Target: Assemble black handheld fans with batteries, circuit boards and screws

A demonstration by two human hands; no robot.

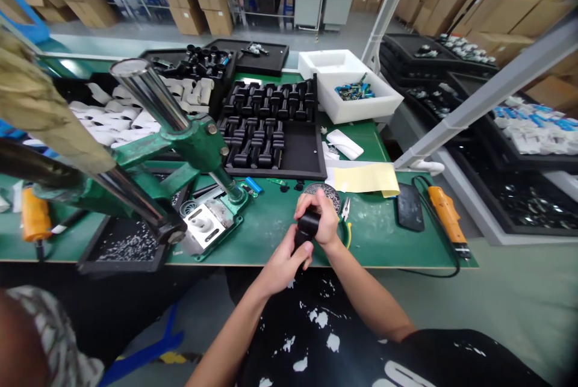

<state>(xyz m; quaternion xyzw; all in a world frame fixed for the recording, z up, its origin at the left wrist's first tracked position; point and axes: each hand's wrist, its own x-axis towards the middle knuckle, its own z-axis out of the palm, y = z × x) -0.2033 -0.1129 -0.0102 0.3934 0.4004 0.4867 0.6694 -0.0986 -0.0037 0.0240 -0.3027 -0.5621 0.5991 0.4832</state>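
Observation:
Both my hands grip one black plastic part (306,228) just above the front edge of the green table (388,242). My left hand (285,260) wraps its lower end from below. My right hand (321,218) closes over its upper end. Right behind my hands lies a round dish of small screws (329,192), with small pliers (345,209) beside it. A black tray (311,161) with rows of similar black parts (266,128) stands further back.
A green hand press (180,146) with a chrome lever fills the left. A white bin with blue cells (356,95), yellow paper (366,179), a black pad (410,207) and an orange electric screwdriver (445,218) lie to the right. Another person's patterned sleeve (40,339) shows bottom left.

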